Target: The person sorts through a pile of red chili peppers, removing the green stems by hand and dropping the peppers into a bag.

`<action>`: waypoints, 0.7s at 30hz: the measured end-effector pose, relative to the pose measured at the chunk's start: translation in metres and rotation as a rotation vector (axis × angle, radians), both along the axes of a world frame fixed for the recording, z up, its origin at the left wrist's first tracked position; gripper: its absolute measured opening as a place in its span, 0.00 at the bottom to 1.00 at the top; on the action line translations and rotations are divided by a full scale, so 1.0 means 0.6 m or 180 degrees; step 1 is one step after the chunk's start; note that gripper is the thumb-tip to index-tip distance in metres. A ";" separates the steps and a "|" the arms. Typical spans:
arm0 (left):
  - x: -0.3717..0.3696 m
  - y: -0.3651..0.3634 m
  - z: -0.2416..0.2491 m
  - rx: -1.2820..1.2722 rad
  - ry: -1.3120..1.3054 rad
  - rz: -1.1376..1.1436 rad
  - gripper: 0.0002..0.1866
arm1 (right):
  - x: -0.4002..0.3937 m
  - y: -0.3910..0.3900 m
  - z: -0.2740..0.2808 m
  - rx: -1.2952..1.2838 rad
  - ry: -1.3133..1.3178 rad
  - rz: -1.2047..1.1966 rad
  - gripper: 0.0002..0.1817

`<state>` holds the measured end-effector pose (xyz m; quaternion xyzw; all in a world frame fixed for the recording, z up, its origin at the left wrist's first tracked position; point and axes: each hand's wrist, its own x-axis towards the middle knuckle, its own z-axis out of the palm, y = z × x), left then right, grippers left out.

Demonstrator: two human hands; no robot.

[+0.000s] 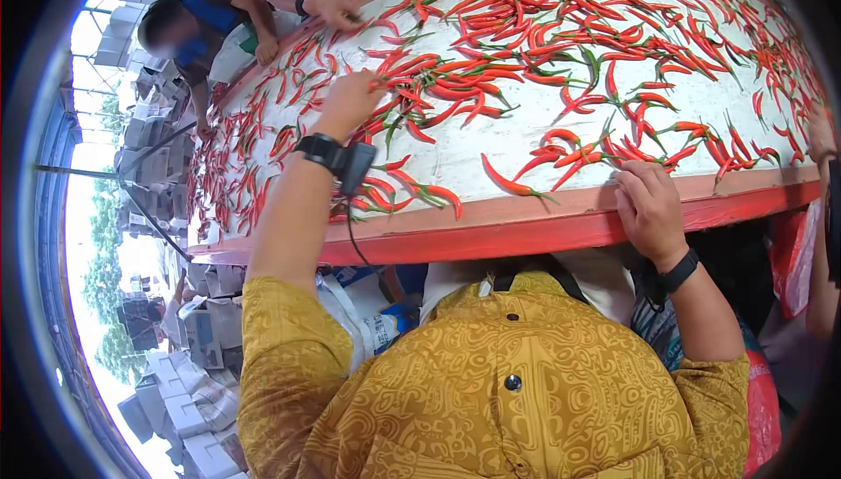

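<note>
My left hand (350, 100) reaches far over the sorting table, its fingers closed at the left end of a pile of red chilli peppers (460, 85). A red chilli shows at its fingertips, which are partly hidden. Near the front edge, my right hand (650, 207) rests on the wooden rim with bent fingers and the thumb apart; nothing shows in it. Just beyond its fingers lie several red chillies with green stems (574, 153). One single chilli (508, 177) lies to its left, close to the rim.
The white tabletop (455, 150) has a red wooden rim (491, 232). Many chillies are spread toward the far side and both ends. Other people's hands (331, 11) work across the table. A person in a dark shirt (206, 28) leans in at the left. Stacked pale boxes (188, 400) stand behind.
</note>
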<state>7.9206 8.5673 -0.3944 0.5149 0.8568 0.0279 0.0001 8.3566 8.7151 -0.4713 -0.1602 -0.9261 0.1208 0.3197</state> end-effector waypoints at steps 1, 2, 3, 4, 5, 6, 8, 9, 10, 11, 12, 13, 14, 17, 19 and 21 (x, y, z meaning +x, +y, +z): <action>0.033 0.027 -0.016 0.0225 -0.0291 -0.0191 0.17 | 0.007 0.007 -0.001 -0.0008 0.0012 0.0006 0.11; 0.068 0.056 -0.032 0.0458 -0.0584 -0.0384 0.18 | 0.014 0.015 0.000 -0.0007 0.0021 0.0011 0.11; 0.092 0.080 -0.057 0.0343 -0.0466 -0.0405 0.20 | 0.020 0.022 0.000 0.0010 0.0015 0.0005 0.11; 0.117 0.099 -0.074 0.0229 -0.0347 -0.0426 0.21 | 0.028 0.029 -0.001 0.0002 0.0038 0.0005 0.11; 0.137 0.108 -0.084 0.0038 -0.0230 -0.0293 0.21 | 0.035 0.036 -0.002 -0.0004 0.0062 0.0003 0.11; 0.145 0.111 -0.080 0.0055 -0.0235 -0.0302 0.21 | 0.043 0.044 -0.004 0.0013 0.0056 -0.0006 0.11; 0.141 0.108 -0.068 -0.0236 -0.0239 -0.0024 0.19 | 0.057 0.058 -0.008 0.0039 0.0064 0.0004 0.11; 0.123 0.097 -0.064 -0.0311 -0.0135 -0.0129 0.18 | 0.063 0.064 -0.008 0.0031 0.0061 0.0013 0.11; 0.108 0.090 -0.059 -0.0473 0.0053 -0.0187 0.19 | 0.069 0.070 -0.005 0.0005 0.0023 0.0010 0.11; 0.099 0.079 -0.055 -0.0610 0.0269 -0.0177 0.16 | 0.074 0.075 -0.003 -0.0019 -0.0008 0.0010 0.11; 0.103 0.071 -0.039 -0.0743 0.0489 -0.0161 0.13 | 0.079 0.081 -0.001 -0.0034 -0.0002 0.0041 0.11; 0.108 0.066 -0.025 -0.0758 0.0488 -0.0125 0.13 | 0.086 0.088 -0.001 -0.0014 -0.0006 0.0023 0.11; 0.113 0.062 -0.013 -0.0918 -0.0068 -0.0197 0.11 | 0.092 0.095 -0.002 0.0009 -0.0015 0.0007 0.11; 0.091 0.035 -0.006 -0.1080 -0.0646 -0.0134 0.07 | 0.111 0.115 -0.010 -0.0041 0.0039 -0.0020 0.11; 0.062 0.020 -0.004 -0.0734 -0.0216 0.0321 0.07 | 0.124 0.128 -0.011 -0.0052 0.0010 -0.0009 0.10; 0.017 0.008 -0.003 -0.0186 -0.0066 0.0875 0.10 | 0.136 0.140 -0.011 -0.0043 -0.0054 -0.0050 0.10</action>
